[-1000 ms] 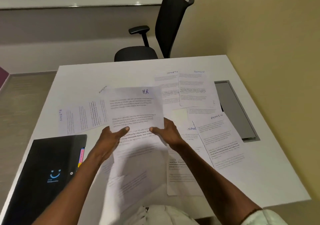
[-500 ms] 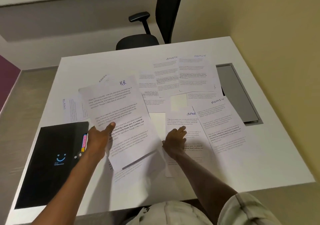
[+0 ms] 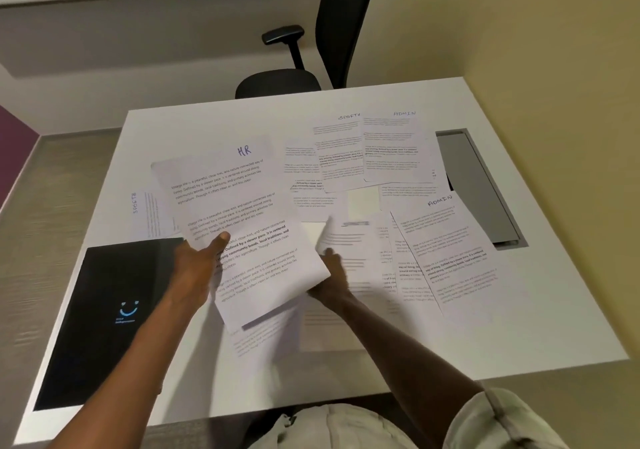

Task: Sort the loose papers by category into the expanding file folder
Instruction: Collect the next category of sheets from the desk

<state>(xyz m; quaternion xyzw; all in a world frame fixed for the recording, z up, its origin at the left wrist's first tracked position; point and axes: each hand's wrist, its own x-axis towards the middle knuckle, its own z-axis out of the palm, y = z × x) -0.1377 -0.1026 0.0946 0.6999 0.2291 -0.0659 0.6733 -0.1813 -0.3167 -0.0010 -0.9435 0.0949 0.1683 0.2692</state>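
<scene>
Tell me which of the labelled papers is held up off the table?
The paper marked HR. The left hand pinches it above the table, while the SPORTS and ADMIN papers lie flat.

Black folder (image 3: 104, 310) with blue smile; white table (image 3: 519, 327).

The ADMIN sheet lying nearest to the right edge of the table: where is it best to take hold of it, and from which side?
Probably by its near right corner, coming from the right. The ADMIN sheet lies flat and tilted on top of other papers, and its right edge rests on bare table, so fingers can likely slide under there without catching the sheets below. The right hand is closest but busy with another sheet.
</scene>
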